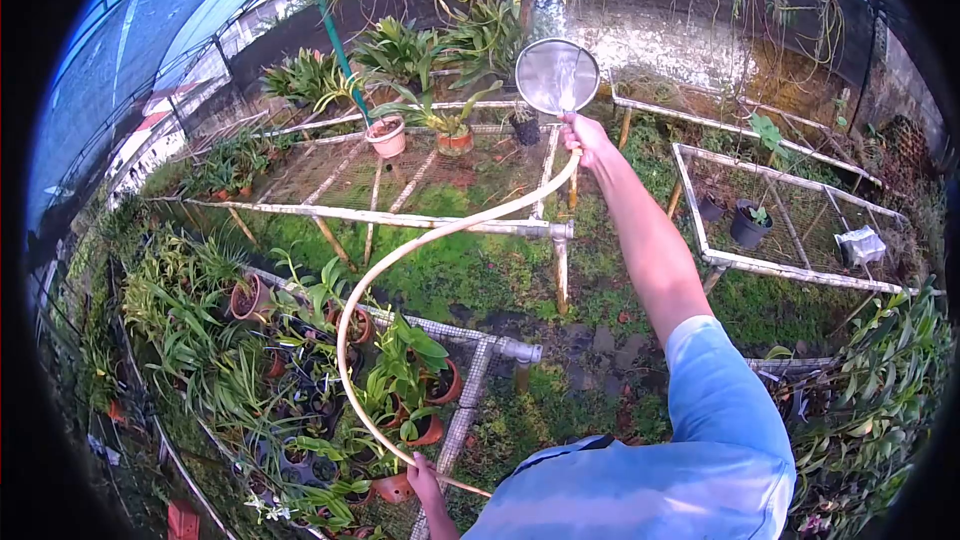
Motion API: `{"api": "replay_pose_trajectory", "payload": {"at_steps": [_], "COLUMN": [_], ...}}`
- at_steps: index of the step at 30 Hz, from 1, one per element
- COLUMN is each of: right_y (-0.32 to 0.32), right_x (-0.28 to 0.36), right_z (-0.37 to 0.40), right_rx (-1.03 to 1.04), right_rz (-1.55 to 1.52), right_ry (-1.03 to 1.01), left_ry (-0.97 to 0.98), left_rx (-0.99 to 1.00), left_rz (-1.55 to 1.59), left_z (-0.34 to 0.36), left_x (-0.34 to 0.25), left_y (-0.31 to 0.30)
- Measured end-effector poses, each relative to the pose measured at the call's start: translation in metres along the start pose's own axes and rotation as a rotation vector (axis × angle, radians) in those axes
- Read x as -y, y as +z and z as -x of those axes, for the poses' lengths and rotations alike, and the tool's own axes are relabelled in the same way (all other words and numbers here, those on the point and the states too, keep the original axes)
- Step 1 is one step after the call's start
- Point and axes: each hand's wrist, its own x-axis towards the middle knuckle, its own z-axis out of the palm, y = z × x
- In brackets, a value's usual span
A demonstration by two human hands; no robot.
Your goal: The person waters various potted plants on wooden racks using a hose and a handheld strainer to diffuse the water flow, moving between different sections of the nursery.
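From the head view, I've got the pale rim of the middle mesh bench (400, 218) running across, with the right-hand bench (810, 274) set apart on the far side of my raised arm. The lower-left bench (472, 400) edges in close, crowded with potted plants (408, 355). Between these frames I have mossy ground (440, 270), the widest room being just below the middle rim.

Now the hands: my right hand (587, 138) is out at full reach, fingers curled shut around the upper end of the hose (343, 340), right beneath the round mesh disc (557, 75). Water shows white against that disc, near the back wall (650, 52). My left hand (424, 480) is low, at the lower-left bench's edge, fingers closed on the hose near its bottom stretch; how tightly, I can't tell. The hose bows wide to the left between the two hands, passing over the middle bench's rim in view and then the potted plants.
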Motion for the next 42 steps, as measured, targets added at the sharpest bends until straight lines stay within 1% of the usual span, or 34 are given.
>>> {"api": "replay_pose_trajectory", "payload": {"at_steps": [3, 6, 7, 10, 13, 14, 16, 18, 19, 20, 22, 23, 24, 25, 26, 27, 28, 29, 30, 33, 34, 35, 37, 38, 39, 40, 42], "right_y": [0.006, 0.007, 0.007, 0.004, 0.002, 0.001, 0.008, 0.011, 0.011, 0.008, 0.004, -0.001, -0.011, -0.024, -0.037, -0.053, -0.064, -0.073, -0.08, -0.093, -0.095, -0.098, -0.094, -0.092, -0.1, -0.098, -0.093], "right_x": [0.002, 0.005, 0.008, 0.016, 0.029, 0.033, 0.045, 0.053, 0.051, 0.054, 0.069, 0.08, 0.092, 0.102, 0.112, 0.121, 0.126, 0.133, 0.142, 0.158, 0.161, 0.163, 0.162, 0.167, 0.164, 0.163, 0.165], "right_z": [0.003, -0.001, 0.0, -0.006, -0.022, -0.029, -0.036, -0.057, -0.072, -0.084, -0.107, -0.119, -0.133, -0.151, -0.168, -0.193, -0.207, -0.221, -0.234, -0.271, -0.284, -0.296, -0.304, -0.306, -0.33, -0.335, -0.348], "right_rx": [0.009, 0.006, 0.002, 0.009, -0.022, -0.021, -0.012, 0.021, 0.04, 0.061, 0.108, 0.096, 0.084, 0.104, 0.123, 0.132, 0.128, 0.126, 0.124, 0.126, 0.133, 0.15, 0.133, 0.125, 0.169, 0.164, 0.166], "right_rz": [-0.063, -0.072, -0.057, -0.033, 0.022, 0.058, 0.113, 0.16, 0.183, 0.117, -0.009, -0.027, 0.051, 0.076, 0.102, 0.029, 0.034, 0.039, 0.044, 0.113, 0.134, 0.087, 0.093, 0.094, 0.075, 0.091, 0.026], "right_ry": [0.019, 0.028, 0.029, 0.052, 0.031, 0.013, 0.037, 0.052, -0.008, -0.005, -0.005, 0.021, -0.019, -0.033, -0.048, 0.003, 0.013, 0.021, 0.023, 0.007, 0.008, 0.033, 0.025, 0.015, 0.021, -0.009, 0.041], "left_ry": [-0.014, 0.044, 0.028, 0.085, 0.129, 0.163, 0.23, 0.405, 0.497, 0.364, 0.424, 0.487, 0.546, 0.526, 0.445, 0.428, 0.407, 0.455, 0.417, 0.41, 0.409, 0.407, 0.427, 0.41, 0.412, 0.413, 0.412], "left_rx": [-0.051, -0.045, -0.068, -0.034, 0.073, 0.096, 0.228, 0.382, 0.426, 0.451, 0.412, 0.407, 0.403, 0.383, 0.417, 0.437, 0.458, 0.454, 0.462, 0.342, 0.325, 0.309, 0.264, 0.25, 0.249, 0.247, 0.252], "left_rz": [0.103, 0.171, 0.117, 0.153, 0.072, 0.055, -0.069, -0.301, -0.362, -0.303, -0.238, -0.236, -0.236, -0.249, -0.2, -0.173, -0.148, -0.139, -0.132, -0.177, -0.172, -0.171, -0.208, -0.216, -0.222, -0.229, -0.252], "left_z": [-0.013, -0.033, -0.037, -0.033, -0.024, -0.027, -0.026, -0.035, -0.037, -0.036, -0.044, -0.052, -0.058, -0.063, -0.077, -0.088, -0.099, -0.112, -0.113, -0.121, -0.125, -0.128, -0.132, -0.137, -0.134, -0.132, -0.137], "left_x": [-0.019, -0.018, -0.02, -0.03, -0.077, -0.09, -0.126, -0.143, -0.149, -0.158, -0.175, -0.185, -0.195, -0.205, -0.21, -0.215, -0.218, -0.218, -0.226, -0.237, -0.239, -0.24, -0.245, -0.249, -0.254, -0.258, -0.254], "left_y": [0.009, 0.002, -0.001, 0.001, 0.02, 0.032, 0.064, 0.107, 0.133, 0.158, 0.203, 0.223, 0.24, 0.261, 0.279, 0.298, 0.318, 0.338, 0.358, 0.414, 0.428, 0.44, 0.457, 0.463, 0.469, 0.472, 0.476]}}
